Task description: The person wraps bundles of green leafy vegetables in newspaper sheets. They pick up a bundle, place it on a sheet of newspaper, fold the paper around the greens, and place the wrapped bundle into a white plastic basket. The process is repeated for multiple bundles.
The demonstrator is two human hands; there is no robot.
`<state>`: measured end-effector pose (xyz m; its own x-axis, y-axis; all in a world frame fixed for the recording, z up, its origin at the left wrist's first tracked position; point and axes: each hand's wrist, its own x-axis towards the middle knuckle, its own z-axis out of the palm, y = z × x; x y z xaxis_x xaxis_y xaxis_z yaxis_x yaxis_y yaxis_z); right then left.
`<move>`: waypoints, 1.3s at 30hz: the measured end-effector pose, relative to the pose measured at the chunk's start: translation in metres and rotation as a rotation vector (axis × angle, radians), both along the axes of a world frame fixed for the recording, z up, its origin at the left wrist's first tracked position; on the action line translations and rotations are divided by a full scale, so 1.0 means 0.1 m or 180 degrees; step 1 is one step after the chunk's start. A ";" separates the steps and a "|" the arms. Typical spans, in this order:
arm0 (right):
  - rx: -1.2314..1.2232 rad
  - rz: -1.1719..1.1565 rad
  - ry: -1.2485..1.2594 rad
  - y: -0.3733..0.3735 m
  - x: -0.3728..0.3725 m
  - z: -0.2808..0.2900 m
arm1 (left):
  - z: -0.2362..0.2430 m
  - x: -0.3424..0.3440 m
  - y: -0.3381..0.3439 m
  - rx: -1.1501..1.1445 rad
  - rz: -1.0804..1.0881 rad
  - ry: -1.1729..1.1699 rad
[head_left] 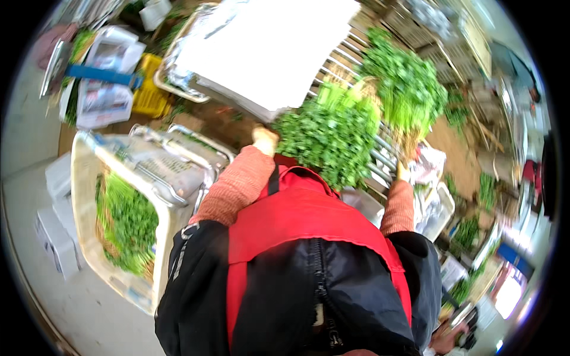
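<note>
Two bunches of leafy green celery-like stalks lie on a slatted metal rack (380,158). The nearer bunch (329,139) spreads its leaves toward my chest. The farther bunch (404,89) points its pale roots back toward me. My right hand (403,172) is beside those roots at the rack's right side; its fingers are mostly hidden. Just below the near corner of a stack of large white sheets (267,65) is my left hand (265,140). Its fingers look curled together, but what they hold, if anything, is too blurred to tell.
At left stands a cream plastic basket (81,213) holding more greens (130,222), beside a metal-framed cart (178,154). A yellow crate (151,89) and paper-wrapped bundles (105,101) with a blue band lie beyond. Wooden crates (436,59) line the far right; a white tub (442,204) is near my right arm.
</note>
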<state>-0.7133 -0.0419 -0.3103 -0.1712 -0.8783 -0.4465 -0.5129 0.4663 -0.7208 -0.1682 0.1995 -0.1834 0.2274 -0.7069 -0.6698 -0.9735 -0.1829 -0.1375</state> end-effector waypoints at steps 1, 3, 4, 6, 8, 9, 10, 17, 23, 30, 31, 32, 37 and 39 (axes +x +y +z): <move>-0.0118 0.0130 -0.0170 0.05 -0.08 -0.01 | -0.07 -0.01 -0.06 0.0082 -0.0036 -0.0098; -0.0059 0.0166 0.0089 0.19 -0.19 0.00 | 0.10 -0.06 -0.16 0.0336 -0.0380 -0.0377; -0.0179 0.0899 0.0704 0.12 0.26 0.43 | 0.23 0.00 -0.07 0.0511 -0.0179 -0.0180; -0.0692 0.0851 0.0620 0.18 0.26 0.88 | 0.07 0.07 0.07 -0.0299 0.2069 0.1519; -0.1094 0.0704 0.0603 0.22 0.47 1.42 | -0.60 0.12 0.49 -0.2453 0.6501 0.4142; -0.1229 0.0685 0.0531 0.26 0.62 1.68 | -0.35 0.08 0.56 -0.2085 0.5921 0.4119; -0.1266 0.0621 0.0410 0.29 0.76 1.82 | 0.05 -0.09 0.60 -0.2254 0.5367 0.4084; -0.0243 0.1797 0.0124 0.54 2.28 1.99 | 1.19 -0.72 0.16 -0.2323 0.3331 0.3558; -0.0900 0.1925 0.0113 0.54 2.38 1.50 | 1.30 -1.13 -0.22 -0.2576 0.2999 0.3339; 0.0359 0.0937 -0.1041 0.31 2.10 1.57 | 1.06 -0.75 -1.11 -0.3786 0.0497 0.0666; 0.0409 0.1008 -0.0832 0.32 2.22 1.71 | 0.83 -0.66 -1.22 -0.3542 0.0418 0.0192; 0.0233 0.1324 -0.0558 0.27 2.27 1.61 | 0.85 -0.63 -1.37 -0.2698 0.0810 0.0366; 0.0180 0.1634 -0.0077 0.37 2.97 1.82 | 0.67 -0.72 -1.50 -0.1793 0.1374 0.0933; 0.0086 0.1773 0.0061 0.45 3.18 1.82 | 0.59 -0.72 -1.38 -0.1788 0.1518 0.0936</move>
